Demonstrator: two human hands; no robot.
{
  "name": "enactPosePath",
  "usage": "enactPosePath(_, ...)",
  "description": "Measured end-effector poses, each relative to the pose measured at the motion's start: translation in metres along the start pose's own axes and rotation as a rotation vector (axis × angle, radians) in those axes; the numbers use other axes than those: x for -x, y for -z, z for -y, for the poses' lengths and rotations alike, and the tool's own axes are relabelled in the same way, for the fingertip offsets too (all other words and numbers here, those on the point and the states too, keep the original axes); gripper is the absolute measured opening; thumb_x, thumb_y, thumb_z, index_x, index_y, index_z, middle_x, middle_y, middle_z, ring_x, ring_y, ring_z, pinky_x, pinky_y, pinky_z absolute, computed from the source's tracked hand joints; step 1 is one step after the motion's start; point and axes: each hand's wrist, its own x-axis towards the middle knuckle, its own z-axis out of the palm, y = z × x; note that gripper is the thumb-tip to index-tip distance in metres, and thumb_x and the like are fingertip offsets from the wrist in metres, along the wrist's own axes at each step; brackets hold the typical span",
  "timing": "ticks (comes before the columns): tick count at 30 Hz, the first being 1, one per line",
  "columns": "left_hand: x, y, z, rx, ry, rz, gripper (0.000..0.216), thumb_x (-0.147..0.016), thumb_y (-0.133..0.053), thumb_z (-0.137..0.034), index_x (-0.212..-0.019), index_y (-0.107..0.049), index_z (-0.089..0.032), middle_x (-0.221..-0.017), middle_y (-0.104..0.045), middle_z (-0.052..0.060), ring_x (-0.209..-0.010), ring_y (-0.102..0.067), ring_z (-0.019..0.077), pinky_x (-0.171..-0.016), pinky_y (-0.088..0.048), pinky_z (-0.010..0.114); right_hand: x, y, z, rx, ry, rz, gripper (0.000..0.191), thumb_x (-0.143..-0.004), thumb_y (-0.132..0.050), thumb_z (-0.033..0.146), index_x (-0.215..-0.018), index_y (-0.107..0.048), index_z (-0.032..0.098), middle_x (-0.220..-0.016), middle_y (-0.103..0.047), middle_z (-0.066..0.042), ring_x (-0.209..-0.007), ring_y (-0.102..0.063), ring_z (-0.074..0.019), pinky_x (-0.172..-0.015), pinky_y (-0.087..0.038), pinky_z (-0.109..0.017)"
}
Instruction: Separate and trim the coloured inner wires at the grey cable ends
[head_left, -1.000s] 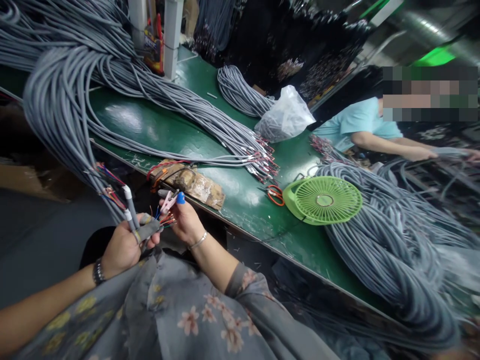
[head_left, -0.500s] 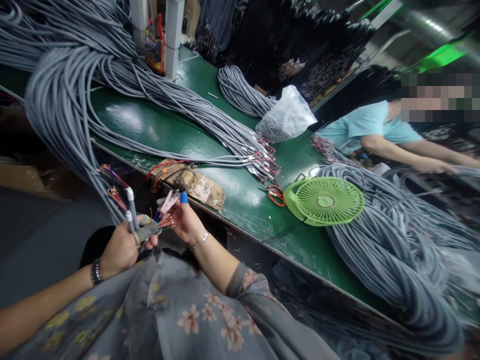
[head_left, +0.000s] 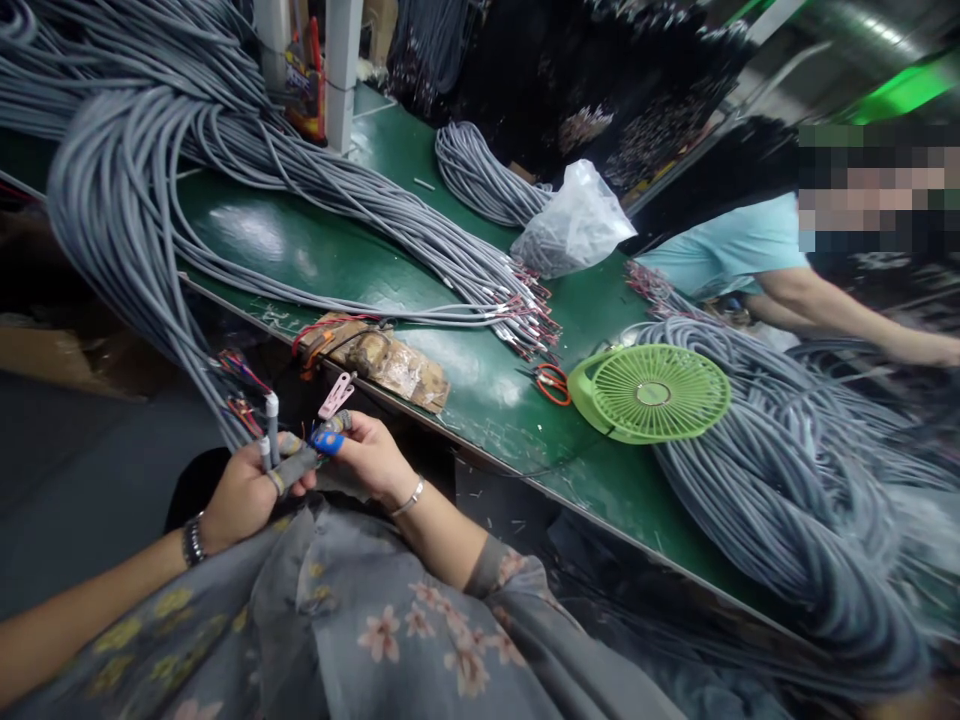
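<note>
My left hand [head_left: 255, 490] is closed around grey cables [head_left: 272, 430] whose ends, with white sleeves, stick up from the fist. Coloured wires [head_left: 244, 375] fan out beside them. My right hand [head_left: 367, 455], a blue cover on its thumb and wrapped fingertips, pinches the thin wires at a cable end just right of the left fingers; the fingers mostly hide these wires. A pink clothes-peg [head_left: 336, 396] stands just above the right fingers near the table edge; whether they touch it I cannot tell.
A wrapped block [head_left: 409, 372] lies on the edge of the green table [head_left: 480, 390]. Beyond are a long cable bundle [head_left: 390, 215], orange-handled scissors [head_left: 553, 384], a green fan [head_left: 652, 393], a plastic bag [head_left: 581, 220] and coiled cables [head_left: 780, 520]. A co-worker in a light-blue shirt [head_left: 739, 240] reaches right.
My right hand has turned and lowered, its fingers closing on the wires next to my left hand. My left hand has barely moved. The co-worker's arm has shifted right.
</note>
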Motion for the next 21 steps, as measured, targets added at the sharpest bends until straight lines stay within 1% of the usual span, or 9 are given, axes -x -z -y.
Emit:
enactPosePath(4, -0.003, 0.003, -0.005, -0.059, 0.089, 0.167, 0.023, -0.064, -0.079, -0.041, -0.056, -0.072, -0.021, -0.055, -0.072, 0.004, -0.052, -0.058, 0.016, -0.056, -0.048, 0.029, -0.002, -0.004, -0.001, 0.039, -0.001, 0.066, 0.056, -0.053, -0.103, 0.056, -0.075, -0.065, 0.02, -0.067, -0.066, 0.002, -0.059, -0.057, -0.0117, -0.062, -0.05, -0.028)
enactPosePath(6, -0.005, 0.004, -0.005, -0.059, 0.128, 0.185, 0.021, -0.063, -0.078, -0.04, -0.056, -0.072, -0.021, -0.055, -0.072, 0.004, -0.051, -0.057, 0.0155, -0.056, -0.047, 0.029, -0.003, -0.004, -0.001, 0.058, -0.011, 0.091, 0.057, -0.056, -0.101, 0.059, -0.076, -0.065, 0.02, -0.068, -0.067, 0.002, -0.059, -0.059, -0.0125, -0.062, -0.051, -0.029)
enactPosePath(9, -0.005, 0.003, -0.004, 0.005, 0.169, 0.136, 0.024, -0.061, -0.079, -0.043, -0.057, -0.071, -0.021, -0.054, -0.071, 0.004, -0.051, -0.057, 0.0154, -0.056, -0.046, 0.029, -0.002, -0.005, 0.0, 0.082, 0.022, 0.038, 0.056, -0.057, -0.099, 0.06, -0.076, -0.065, 0.02, -0.068, -0.065, 0.003, -0.061, -0.058, -0.0124, -0.064, -0.051, -0.028)
enactPosePath(11, -0.004, 0.001, -0.003, 0.05, 0.173, 0.089, 0.029, -0.059, -0.083, -0.046, -0.056, -0.07, -0.021, -0.054, -0.071, 0.004, -0.051, -0.057, 0.0153, -0.055, -0.046, 0.029, -0.001, -0.006, 0.001, 0.083, 0.044, -0.026, 0.056, -0.056, -0.1, 0.059, -0.075, -0.064, 0.021, -0.068, -0.064, 0.004, -0.062, -0.057, -0.0113, -0.065, -0.051, -0.028)
enactPosePath(13, -0.003, 0.0, -0.003, 0.063, 0.16, 0.05, 0.035, -0.059, -0.086, -0.051, -0.055, -0.07, -0.021, -0.054, -0.071, 0.004, -0.051, -0.056, 0.0148, -0.054, -0.045, 0.029, 0.0, -0.007, 0.0, 0.066, 0.046, -0.058, 0.057, -0.056, -0.1, 0.059, -0.074, -0.063, 0.021, -0.068, -0.064, 0.004, -0.061, -0.056, -0.0108, -0.066, -0.05, -0.028)
enactPosePath(17, -0.003, 0.0, -0.002, 0.042, 0.141, 0.015, 0.043, -0.059, -0.088, -0.06, -0.054, -0.071, -0.021, -0.054, -0.071, 0.005, -0.05, -0.056, 0.0153, -0.052, -0.042, 0.028, 0.002, -0.007, -0.008, 0.0, 0.018, -0.063, 0.056, -0.062, -0.099, 0.06, -0.076, -0.062, 0.021, -0.067, -0.064, 0.004, -0.059, -0.057, -0.0119, -0.063, -0.049, -0.028)
enactPosePath(19, -0.004, 0.0, 0.0, 0.053, 0.132, 0.0, 0.046, -0.058, -0.089, -0.062, -0.051, -0.068, -0.022, -0.053, -0.07, 0.005, -0.05, -0.057, 0.0162, -0.051, -0.041, 0.028, 0.002, -0.006, -0.012, -0.04, -0.013, -0.065, 0.053, -0.067, -0.098, 0.059, -0.078, -0.062, 0.021, -0.066, -0.063, 0.004, -0.059, -0.058, -0.0127, -0.061, -0.048, -0.028)
enactPosePath(21, -0.004, 0.001, 0.001, 0.085, 0.122, -0.013, 0.049, -0.057, -0.09, -0.062, -0.048, -0.062, -0.023, -0.051, -0.068, 0.004, -0.05, -0.057, 0.0166, -0.05, -0.041, 0.028, 0.0, -0.005, -0.015, -0.071, -0.047, -0.064, 0.051, -0.069, -0.098, 0.056, -0.078, -0.063, 0.02, -0.064, -0.062, 0.004, -0.057, -0.057, -0.0121, -0.058, -0.046, -0.027)
